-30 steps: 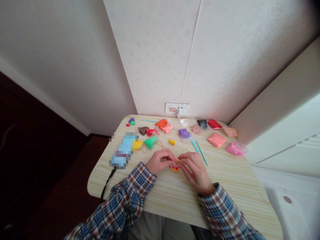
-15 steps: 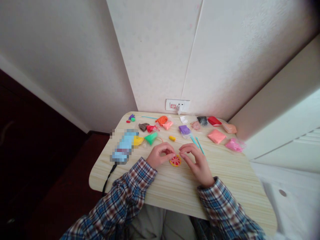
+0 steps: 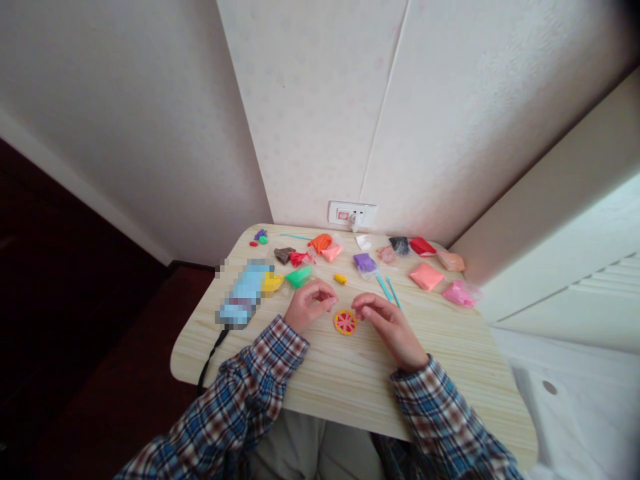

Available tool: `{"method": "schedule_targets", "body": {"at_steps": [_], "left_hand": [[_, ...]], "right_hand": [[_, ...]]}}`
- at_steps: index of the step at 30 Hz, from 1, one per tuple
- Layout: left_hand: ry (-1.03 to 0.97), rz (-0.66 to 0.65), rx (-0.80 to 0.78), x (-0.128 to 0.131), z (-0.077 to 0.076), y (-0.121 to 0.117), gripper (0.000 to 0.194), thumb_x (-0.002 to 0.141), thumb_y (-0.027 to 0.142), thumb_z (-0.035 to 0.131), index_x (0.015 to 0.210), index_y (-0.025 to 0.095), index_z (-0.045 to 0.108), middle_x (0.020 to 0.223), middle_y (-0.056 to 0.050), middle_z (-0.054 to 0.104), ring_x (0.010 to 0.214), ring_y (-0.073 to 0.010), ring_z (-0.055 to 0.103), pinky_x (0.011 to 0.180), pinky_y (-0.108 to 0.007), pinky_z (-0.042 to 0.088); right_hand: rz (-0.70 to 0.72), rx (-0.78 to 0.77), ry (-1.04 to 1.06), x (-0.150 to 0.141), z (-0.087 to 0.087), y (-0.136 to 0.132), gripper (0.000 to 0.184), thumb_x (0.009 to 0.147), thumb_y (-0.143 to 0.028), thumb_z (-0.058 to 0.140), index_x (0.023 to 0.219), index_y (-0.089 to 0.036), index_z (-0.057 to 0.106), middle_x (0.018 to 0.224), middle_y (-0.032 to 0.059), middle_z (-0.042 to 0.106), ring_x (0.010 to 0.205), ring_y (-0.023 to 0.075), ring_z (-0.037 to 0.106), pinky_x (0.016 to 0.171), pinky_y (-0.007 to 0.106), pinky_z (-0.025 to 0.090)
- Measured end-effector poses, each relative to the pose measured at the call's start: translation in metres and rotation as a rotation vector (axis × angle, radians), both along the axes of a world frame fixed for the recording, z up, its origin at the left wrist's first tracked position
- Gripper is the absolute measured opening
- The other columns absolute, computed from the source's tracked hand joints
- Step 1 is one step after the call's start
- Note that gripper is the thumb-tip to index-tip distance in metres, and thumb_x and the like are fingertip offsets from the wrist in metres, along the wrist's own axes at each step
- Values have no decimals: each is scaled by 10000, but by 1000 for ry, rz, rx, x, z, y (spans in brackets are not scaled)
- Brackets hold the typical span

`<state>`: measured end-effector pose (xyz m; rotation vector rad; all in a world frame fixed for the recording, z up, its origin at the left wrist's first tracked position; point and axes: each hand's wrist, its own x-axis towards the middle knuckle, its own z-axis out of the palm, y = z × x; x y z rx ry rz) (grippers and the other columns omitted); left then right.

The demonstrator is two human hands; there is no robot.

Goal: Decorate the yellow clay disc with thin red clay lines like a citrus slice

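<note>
A round clay disc [image 3: 345, 322] lies flat on the table, with a yellow rim, red wedges and pale pink strips across it. Just up and left of it hovers my left hand [image 3: 311, 307], thumb and forefinger drawn together in a pinch. My right hand [image 3: 390, 327] is at the disc's right side, its fingers bent and thumb tip close to the forefinger. Whatever either pinch holds is too small to make out. Beyond the disc lies a small yellow clay roll [image 3: 340, 279]. Turquoise modelling tools [image 3: 393, 293] rest behind my right hand.
Bagged clay stands across the back of the table [image 3: 450, 393], including green [image 3: 299, 277], purple [image 3: 365, 263], coral [image 3: 427, 276] and pink [image 3: 460, 293]. A blurred blue object [image 3: 245, 293] with a black strap lies left. A wall socket [image 3: 353, 214] holds a plug.
My left hand has drawn back from the disc, up and to the left, so more of the disc shows. My right hand stays beside it. The view has shifted slightly.
</note>
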<state>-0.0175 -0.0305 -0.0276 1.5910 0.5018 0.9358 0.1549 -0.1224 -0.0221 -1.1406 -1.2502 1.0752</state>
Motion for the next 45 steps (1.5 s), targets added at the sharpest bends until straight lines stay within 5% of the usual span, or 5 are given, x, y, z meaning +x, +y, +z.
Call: {"method": "schedule_targets", "body": {"at_steps": [16,31,45], "left_hand": [[-24,6,-64,-2,-5,3,187,760,299,657,747,119,609,747,-17,528,648,-95,516,557,-214,458],[-56,32,-107,0,-1,3,211,709,302,709,726,118,606,739,-10,534,621,-83,507,543,-203,443],[-61,90,-162,-2,-1,6,263,683,343,730,713,116,601,730,-9,540,600,-81,508,545,-209,431]], "right_hand": [[-86,28,159,4,-4,1,202,784,-404,617,736,-210,587,715,-3,523,695,142,476,682,278,384],[-21,42,234,1,-5,-2,209,850,-399,537,763,-211,567,750,1,490,699,138,441,675,276,351],[19,0,216,2,-9,-1,176,773,-350,649,728,-212,548,728,-9,483,724,137,442,673,260,353]]}}
